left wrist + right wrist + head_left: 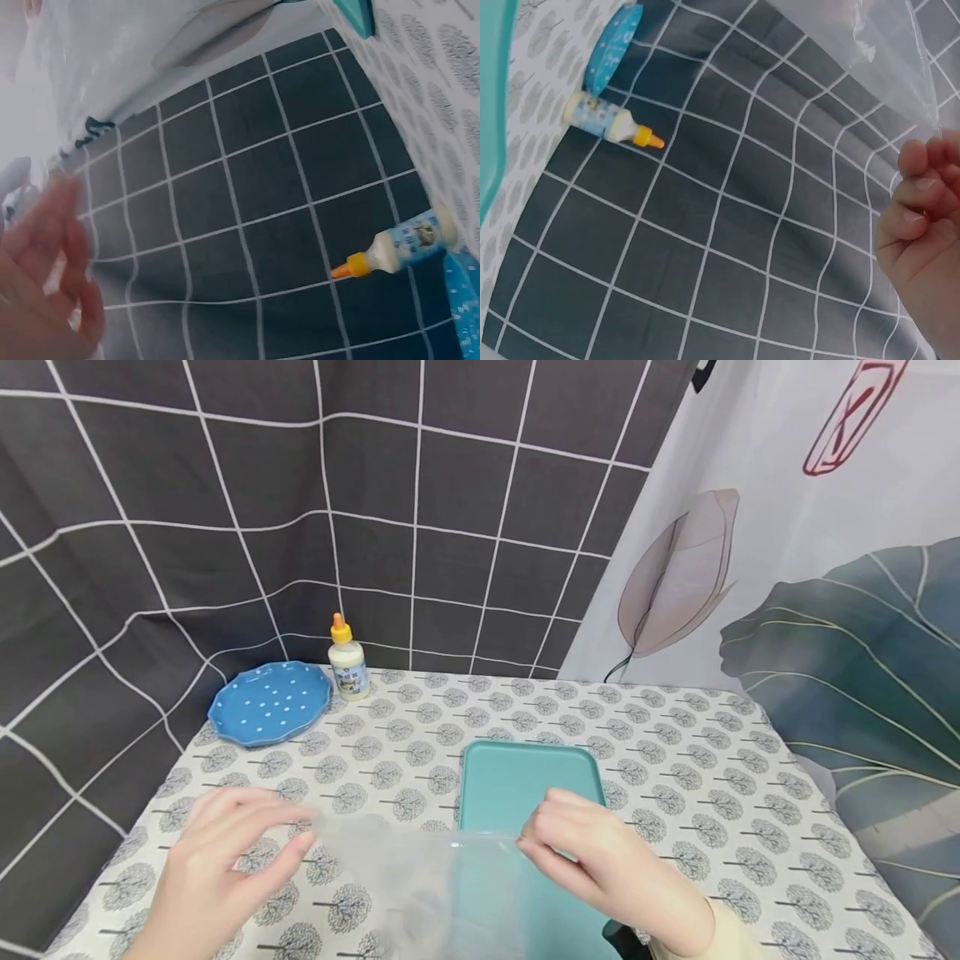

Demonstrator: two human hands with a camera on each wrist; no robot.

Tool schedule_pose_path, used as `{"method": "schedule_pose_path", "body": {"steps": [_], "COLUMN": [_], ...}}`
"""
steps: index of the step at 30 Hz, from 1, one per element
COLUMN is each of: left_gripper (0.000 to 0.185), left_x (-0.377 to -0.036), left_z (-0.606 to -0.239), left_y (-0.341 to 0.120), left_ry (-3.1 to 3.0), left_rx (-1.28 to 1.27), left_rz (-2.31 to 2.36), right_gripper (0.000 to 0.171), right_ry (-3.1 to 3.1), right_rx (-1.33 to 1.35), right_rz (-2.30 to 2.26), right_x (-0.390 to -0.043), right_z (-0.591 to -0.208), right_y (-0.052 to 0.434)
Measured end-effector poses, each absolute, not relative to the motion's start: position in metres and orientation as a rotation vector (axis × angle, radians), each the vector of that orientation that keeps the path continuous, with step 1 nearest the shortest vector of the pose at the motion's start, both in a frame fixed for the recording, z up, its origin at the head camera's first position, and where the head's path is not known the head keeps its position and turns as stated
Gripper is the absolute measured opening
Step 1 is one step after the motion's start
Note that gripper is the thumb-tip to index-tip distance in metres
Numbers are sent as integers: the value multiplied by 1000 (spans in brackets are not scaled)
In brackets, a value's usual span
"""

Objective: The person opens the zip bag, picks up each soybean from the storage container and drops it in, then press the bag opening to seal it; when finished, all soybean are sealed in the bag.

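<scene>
A clear plastic bag (412, 885) hangs between the two hands in the head view, its top edge stretched roughly level. My right hand (592, 860) pinches the bag's right top corner between thumb and curled fingers. In the right wrist view, the clear film (877, 60) runs to the fingertips of that hand (930, 217). My left hand (225, 860) is at the bag's other corner, its fingers extended and the thumb apart from them. Behind and below the bag, a teal tray (525, 777) lies on the table, partly covered by the film and my right hand.
A blue dotted plate (270, 706) with a wavy rim lies at the back left. Beside it stands a white squeeze bottle (349, 670) with a yellow cap and orange tip. A dark grid curtain (465, 560) and a pale leaf-print curtain (675, 585) hang behind the tree-print tablecloth (697, 777).
</scene>
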State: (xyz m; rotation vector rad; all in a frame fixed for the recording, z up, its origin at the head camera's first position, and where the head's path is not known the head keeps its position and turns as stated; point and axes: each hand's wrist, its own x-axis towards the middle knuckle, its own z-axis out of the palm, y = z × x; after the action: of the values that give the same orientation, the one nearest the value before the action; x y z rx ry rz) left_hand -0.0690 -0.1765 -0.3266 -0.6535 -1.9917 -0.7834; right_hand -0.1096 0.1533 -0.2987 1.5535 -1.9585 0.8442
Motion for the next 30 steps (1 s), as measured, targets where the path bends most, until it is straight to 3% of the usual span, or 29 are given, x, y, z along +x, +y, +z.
{"method": "schedule_pose_path", "body": {"steps": [4, 10, 16, 23, 30], "left_gripper": [52, 38, 38, 38, 40], "left_x": [-69, -73, -74, -75, -71], "left_z": [-318, -310, -311, -315, -317], "left_y": [-159, -133, -137, -144, -157], "left_ry": [-1996, -1938, -1929, -1907, -1930], "left_rx": [-577, -718, -664, -613, -513], "left_rz": [-590, -599, -696, -750, -787], "right_gripper": [23, 15, 36, 6, 11], "right_ry": [-2040, -2081, -2261, -2270, -2275], "right_rx": [1523, 1469, 1317, 1363, 1349], "right_rz": [865, 965, 751, 692, 743], "right_x": [-109, -108, -106, -99, -97], "right_z": [-300, -312, -344, -365, -367], "right_y": [147, 138, 141, 134, 131]}}
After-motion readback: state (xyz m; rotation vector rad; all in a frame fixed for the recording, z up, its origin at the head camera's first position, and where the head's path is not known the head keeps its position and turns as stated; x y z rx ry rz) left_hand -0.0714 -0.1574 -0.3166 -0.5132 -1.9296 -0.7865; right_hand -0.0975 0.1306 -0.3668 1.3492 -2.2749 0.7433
